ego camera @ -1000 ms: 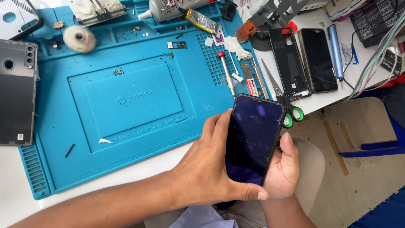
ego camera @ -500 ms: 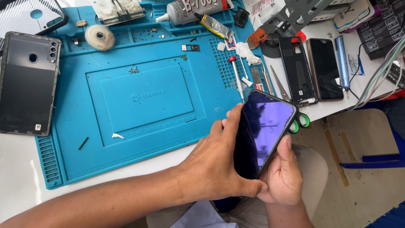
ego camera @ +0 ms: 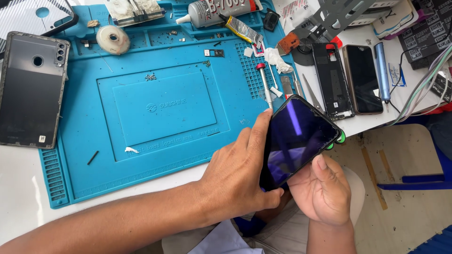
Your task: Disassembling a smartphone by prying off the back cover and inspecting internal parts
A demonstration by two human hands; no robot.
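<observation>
A black smartphone [ego camera: 297, 138] with a dark glossy screen is tilted above the table's front edge, held in both hands. My left hand [ego camera: 240, 176] grips its left long edge, index finger stretched up along the side, thumb under the lower corner. My right hand [ego camera: 322, 188] supports it from below on the right, thumb resting on the lower right edge. The screen faces up and shows reflections.
A blue repair mat [ego camera: 155, 103] covers the white table. A phone back cover [ego camera: 30, 89] lies at the left, a tape roll [ego camera: 113, 39] and glue tube [ego camera: 221, 9] at the back. A screwdriver [ego camera: 263, 82], scissors [ego camera: 313, 96] and two more phones [ego camera: 348, 80] lie to the right.
The phone has tilted further to the right and moved slightly up in the view. My left index finger now stretches along its edge. The view has shifted over the mat.
</observation>
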